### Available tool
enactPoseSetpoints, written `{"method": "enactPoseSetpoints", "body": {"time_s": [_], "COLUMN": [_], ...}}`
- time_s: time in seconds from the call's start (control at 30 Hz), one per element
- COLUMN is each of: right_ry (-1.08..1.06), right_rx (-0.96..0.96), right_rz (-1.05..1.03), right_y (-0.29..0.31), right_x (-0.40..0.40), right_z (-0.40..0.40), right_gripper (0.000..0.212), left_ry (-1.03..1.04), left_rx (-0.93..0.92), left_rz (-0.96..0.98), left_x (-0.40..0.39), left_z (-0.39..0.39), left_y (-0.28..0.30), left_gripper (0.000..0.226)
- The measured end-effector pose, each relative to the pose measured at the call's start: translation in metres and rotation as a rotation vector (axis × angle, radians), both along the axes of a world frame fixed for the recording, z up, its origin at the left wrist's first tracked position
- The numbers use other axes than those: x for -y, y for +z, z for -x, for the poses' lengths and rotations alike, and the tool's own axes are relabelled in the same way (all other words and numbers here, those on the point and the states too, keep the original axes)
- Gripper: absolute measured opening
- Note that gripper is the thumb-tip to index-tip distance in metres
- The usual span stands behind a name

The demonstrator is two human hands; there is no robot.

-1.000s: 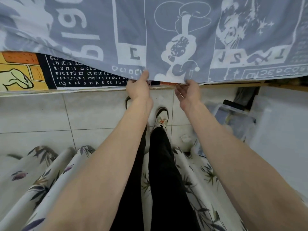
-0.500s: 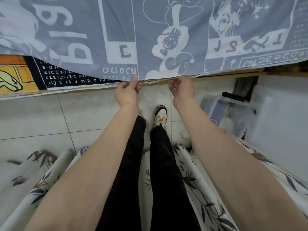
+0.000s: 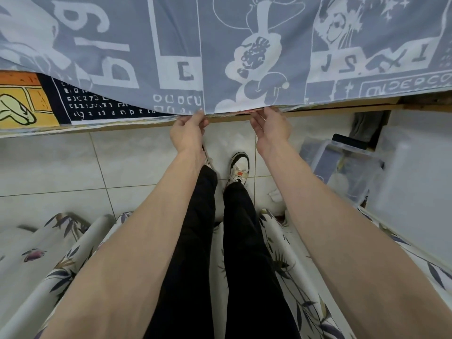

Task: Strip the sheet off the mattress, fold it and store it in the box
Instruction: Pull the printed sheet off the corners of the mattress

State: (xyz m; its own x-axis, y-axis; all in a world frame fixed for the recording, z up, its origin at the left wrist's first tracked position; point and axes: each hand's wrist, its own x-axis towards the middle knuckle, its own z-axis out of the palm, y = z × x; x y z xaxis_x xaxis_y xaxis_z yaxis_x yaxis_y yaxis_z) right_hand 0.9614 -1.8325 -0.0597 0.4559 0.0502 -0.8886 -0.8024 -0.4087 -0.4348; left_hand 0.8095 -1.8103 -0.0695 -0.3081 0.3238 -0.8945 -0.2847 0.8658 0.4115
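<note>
sheet [image 3: 220,57] hem running left-right, left hand [image 3: 187,133], right hand [image 3: 271,128] pinching it

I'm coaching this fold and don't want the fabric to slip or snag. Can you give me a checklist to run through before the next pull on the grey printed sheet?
1. Left hand pinching the hem of the grey-blue sheet with white cartoon print: ok.
2. Right hand gripping the same hem: cannot tell; its fingertips are at the edge, but closure is hidden.
3. Both hands level and near each other: ok.
4. Clear plastic storage box in sight, on the floor to the right: ok.
5. White tiled floor between feet and bed free of obstacles: ok.
6. White floral fabric draped close around the legs: not ok, may tangle.
</note>
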Motion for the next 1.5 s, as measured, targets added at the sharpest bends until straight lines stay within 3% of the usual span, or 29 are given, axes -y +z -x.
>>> {"method": "enactPoseSetpoints", "body": {"time_s": [0.3,0.47,0.6,0.77,0.9,1.0,1.1,1.2,1.4,1.5], "right_ry": [-0.04,0.157,0.227,0.055,-0.067,-0.066,0.039,0.035,-0.044,-0.068], "right_rx": [-0.076,-0.122,-0.193,-0.161,-0.055,-0.011,-0.062,-0.081,-0.007,0.006], "right_rz": [-0.029,-0.036,0.011,0.076,0.116,0.103,0.075,0.088,0.133,0.107], "right_y": [0.003,0.002,0.002,-0.001,0.0,0.004,0.011,0.011,0.01,0.014], "right_x": [-0.003,-0.009,-0.017,-0.029,-0.033,-0.041,-0.052,-0.058,-0.062,-0.067], "right_z": [0.005,0.022,0.047,0.078,0.093,0.123,0.169,0.202,0.209,0.21], "right_gripper": [0.029,0.024,0.03,0.025,0.02,0.028,0.02,0.015,0.012,0.02], "left_ry": [0.042,0.035,0.248,0.534,0.45,0.26,0.139,0.203,0.194,0.098], "left_rx": [-0.015,-0.019,0.093,0.306,0.309,0.29,0.333,0.453,0.484,0.389], "left_rz": [0.012,0.048,0.063,-0.054,-0.105,-0.084,-0.049,-0.005,0.06,0.036], "left_x": [-0.005,-0.01,-0.026,-0.063,-0.081,-0.088,-0.09,-0.087,-0.079,-0.077], "left_z": [-0.001,0.001,0.024,0.095,0.138,0.172,0.19,0.195,0.199,0.201], "left_y": [0.0,0.011,0.03,0.038,0.041,0.041,0.043,0.043,0.033,0.03], "left_gripper": [0.027,0.022,0.027,0.035,0.023,0.008,0.029,0.043,0.036,0.036]}}
